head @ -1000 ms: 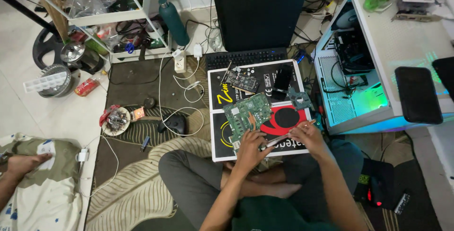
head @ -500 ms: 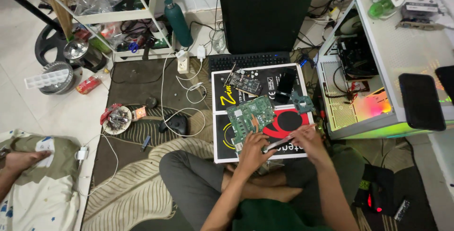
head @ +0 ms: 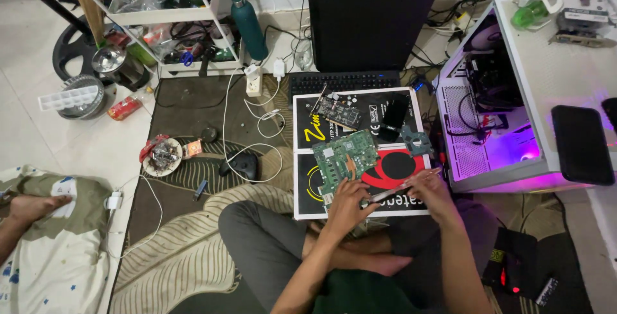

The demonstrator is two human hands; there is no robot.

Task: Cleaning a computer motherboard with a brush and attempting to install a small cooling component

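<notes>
I sit cross-legged on a patterned rug before a black board point(head: 308, 179) with yellow and red print. A green circuit board point(head: 346, 158) lies on it. My left hand point(head: 348, 199) rests at the circuit board's near edge, fingers on it. My right hand point(head: 429, 188) grips a thin screwdriver point(head: 402, 187) whose tip points toward my left hand. A smaller dark card point(head: 339, 112), a black phone-like slab point(head: 393, 116) and a small green board point(head: 418, 141) lie farther back on the black board.
An open white computer case point(head: 514, 95) glowing purple lies at right. A black tower point(head: 375, 18) and a keyboard point(head: 344, 80) stand behind. A teal bottle point(head: 249, 26), white cables point(head: 254, 127), a black mouse point(head: 241, 165) and a parts dish point(head: 160, 156) sit left. Another person's foot point(head: 29, 206) lies far left.
My hands stayed at the circuit board's near edge while my head shifted slightly. The computer case's glow changed from green to purple.
</notes>
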